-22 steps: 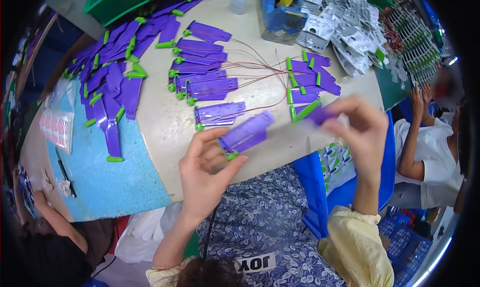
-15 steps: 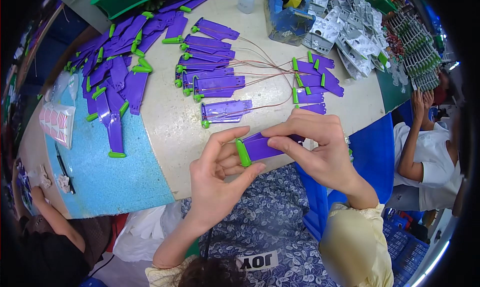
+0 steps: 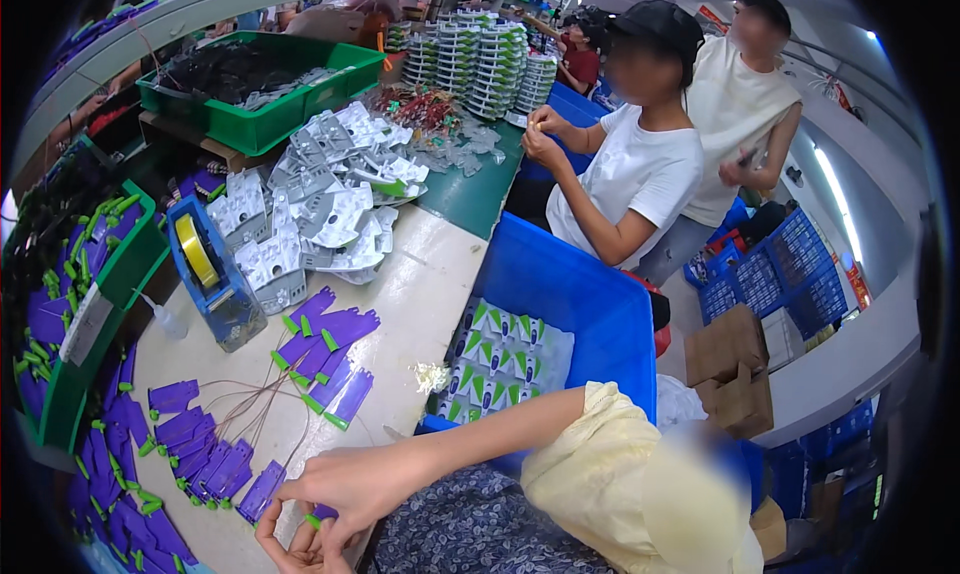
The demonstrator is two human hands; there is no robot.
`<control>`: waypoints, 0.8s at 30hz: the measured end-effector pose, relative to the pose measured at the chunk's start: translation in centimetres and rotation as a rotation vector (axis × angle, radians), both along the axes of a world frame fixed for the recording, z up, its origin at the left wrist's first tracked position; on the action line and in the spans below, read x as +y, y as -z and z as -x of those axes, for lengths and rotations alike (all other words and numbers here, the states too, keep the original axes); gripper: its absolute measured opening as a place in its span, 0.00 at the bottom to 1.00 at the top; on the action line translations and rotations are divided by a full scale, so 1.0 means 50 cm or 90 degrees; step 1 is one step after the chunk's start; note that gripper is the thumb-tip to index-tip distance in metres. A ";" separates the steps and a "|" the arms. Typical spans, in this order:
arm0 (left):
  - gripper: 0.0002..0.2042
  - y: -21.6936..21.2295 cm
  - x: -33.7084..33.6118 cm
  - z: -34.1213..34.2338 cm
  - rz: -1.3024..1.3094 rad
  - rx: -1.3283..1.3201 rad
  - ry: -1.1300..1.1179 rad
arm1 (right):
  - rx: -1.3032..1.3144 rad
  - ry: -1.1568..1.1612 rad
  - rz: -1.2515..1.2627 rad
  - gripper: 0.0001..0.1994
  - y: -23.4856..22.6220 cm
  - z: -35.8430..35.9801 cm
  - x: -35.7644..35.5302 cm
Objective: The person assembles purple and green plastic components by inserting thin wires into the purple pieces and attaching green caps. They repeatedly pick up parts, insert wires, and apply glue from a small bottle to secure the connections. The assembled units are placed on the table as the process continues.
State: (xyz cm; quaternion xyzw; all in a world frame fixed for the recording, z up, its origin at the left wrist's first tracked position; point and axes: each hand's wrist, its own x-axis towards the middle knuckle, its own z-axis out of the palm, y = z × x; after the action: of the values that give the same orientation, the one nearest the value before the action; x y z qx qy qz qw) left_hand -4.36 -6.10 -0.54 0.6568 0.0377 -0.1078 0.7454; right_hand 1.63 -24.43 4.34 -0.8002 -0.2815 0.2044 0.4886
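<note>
At the lower left, a purple plastic part with a green end shows between my hands, mostly covered by fingers. My right hand reaches in from the right and is closed on it. My left hand is at the lower edge with its bent fingers about the same part; much of this hand is cut off. Just beyond the fingers lies a purple panel. More purple panels with green ends lie in a row, joined by thin wires to a smaller cluster of purple parts.
A blue tape dispenser stands beside piled grey plastic housings. Green bins edge the table. To the right is a blue crate with white and green pieces inside. Two people are beyond it; one holds something small.
The view has swung up and to the right, so my hands now appear at the lower left. The crate and standing people have come into fuller view. The purple part is still between my hands.
</note>
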 end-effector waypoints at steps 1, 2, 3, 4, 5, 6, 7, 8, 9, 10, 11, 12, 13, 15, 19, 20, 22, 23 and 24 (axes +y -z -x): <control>0.32 0.001 0.001 0.001 -0.017 -0.008 0.008 | -0.013 0.000 -0.004 0.25 0.010 0.000 0.002; 0.32 0.000 -0.003 -0.001 -0.010 -0.004 0.003 | -0.042 0.022 0.008 0.23 0.016 0.001 -0.002; 0.32 -0.001 -0.002 0.000 -0.005 0.007 -0.006 | -0.064 0.041 0.018 0.22 0.020 0.006 -0.003; 0.32 0.000 0.014 0.005 -0.026 0.015 -0.039 | -0.089 0.037 -0.001 0.20 0.030 0.004 0.012; 0.27 0.019 0.023 -0.001 -0.062 -0.048 -0.052 | -0.052 0.054 0.054 0.17 0.019 -0.004 -0.005; 0.28 -0.013 0.014 -0.005 0.011 -0.007 -0.073 | -0.002 0.067 0.102 0.15 0.021 -0.017 -0.033; 0.30 -0.024 0.011 -0.010 0.010 0.018 -0.085 | -0.054 0.118 0.070 0.10 0.030 -0.013 -0.057; 0.30 -0.027 0.000 -0.016 0.027 0.056 -0.102 | -0.037 0.106 0.132 0.08 0.008 -0.017 -0.056; 0.26 -0.015 0.016 -0.022 -0.007 0.043 0.014 | -0.073 0.126 0.159 0.08 0.000 -0.006 -0.050; 0.18 0.004 0.021 -0.031 -0.034 -0.008 0.070 | -0.109 0.151 0.189 0.07 -0.002 0.005 -0.038; 0.12 -0.002 0.010 -0.037 0.029 0.010 0.076 | -0.091 0.163 0.148 0.08 -0.001 0.017 -0.025; 0.11 0.002 0.015 -0.046 -0.021 0.001 0.138 | -0.078 0.176 0.116 0.08 -0.003 0.021 -0.017; 0.11 -0.008 0.013 -0.050 0.011 0.074 0.141 | -0.063 0.191 0.083 0.08 -0.006 0.026 -0.012; 0.11 -0.024 0.018 -0.054 0.061 0.177 0.121 | 0.029 0.242 0.048 0.07 -0.037 0.020 -0.023; 0.10 -0.010 0.029 -0.059 0.138 0.261 0.082 | -0.083 0.210 0.186 0.07 -0.082 0.032 -0.048; 0.10 -0.002 0.031 -0.060 0.157 0.271 0.083 | -0.105 0.175 0.144 0.07 -0.071 0.041 -0.040; 0.10 -0.003 0.018 -0.057 0.166 0.269 0.063 | -0.148 0.115 0.061 0.06 -0.038 0.071 -0.012; 0.10 -0.001 0.012 -0.054 0.168 0.270 0.053 | -0.170 0.136 0.035 0.04 -0.024 0.086 0.012; 0.10 -0.002 0.009 -0.051 0.167 0.268 0.037 | -0.179 0.142 0.043 0.04 -0.019 0.080 0.003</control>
State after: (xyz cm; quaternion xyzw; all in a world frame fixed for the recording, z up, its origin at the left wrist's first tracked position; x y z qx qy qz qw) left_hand -1.82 -5.65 -0.44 0.5185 0.1594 -0.2676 0.7964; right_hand -2.39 -24.30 5.26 -0.8631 -0.2496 0.0442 0.4369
